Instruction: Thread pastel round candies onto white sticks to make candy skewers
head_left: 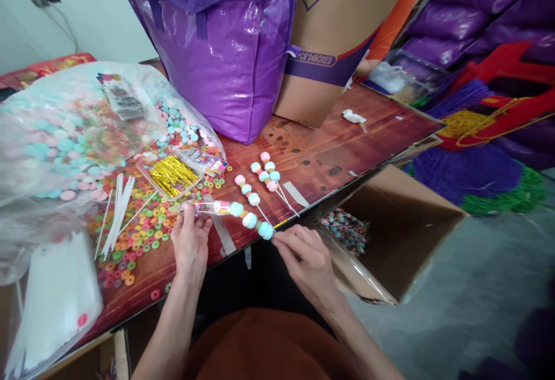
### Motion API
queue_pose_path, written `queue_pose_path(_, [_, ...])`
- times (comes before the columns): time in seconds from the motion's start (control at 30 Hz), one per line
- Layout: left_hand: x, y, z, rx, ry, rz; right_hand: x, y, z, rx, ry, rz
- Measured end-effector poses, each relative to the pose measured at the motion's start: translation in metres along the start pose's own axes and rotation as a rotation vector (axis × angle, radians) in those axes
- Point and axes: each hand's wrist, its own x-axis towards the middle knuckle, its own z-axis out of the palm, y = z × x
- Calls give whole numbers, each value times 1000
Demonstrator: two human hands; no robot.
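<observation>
My left hand (189, 240) is closed on a small clear plastic sleeve (208, 208) at the table's front edge. My right hand (303, 255) pinches the stick end of a candy skewer (249, 220) of pastel marshmallow-like pieces, whose far end lies inside the sleeve. Beyond it on the wooden table (321, 154) lie finished candy skewers (262, 180) with white sticks. Loose white sticks (118, 209) lie to the left among ring candies (139, 232). A packet of gold twist ties (172, 173) sits behind my left hand.
A big clear bag of pastel candies (65, 131) fills the left. A stack of clear bags (52, 299) lies front left. A purple tote (221, 44) and a cardboard box (338, 27) stand behind. An open carton with wrapped skewers (385, 235) sits right of the table.
</observation>
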Motion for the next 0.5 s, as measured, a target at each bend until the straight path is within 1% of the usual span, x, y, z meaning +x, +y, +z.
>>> queue_pose_path(0.07, [2, 0, -2, 41, -55, 11, 2, 3, -5, -28, -45, -31])
queue_pose_path(0.2, [2, -1, -2, 111, -169, 72, 4, 7, -7, 11, -109, -57])
queue_pose_path(0.27, [-1, -3, -1, 124, -196, 87, 3, 6, -3, 55, -115, -25])
queue_pose_path(0.4, [-6, -8, 1, 102, -235, 66, 2, 0, 11, 182, -114, 82])
queue_pose_path(0.5, [-8, -10, 1, 93, -266, 30, 2, -5, 17, 190, -94, 99])
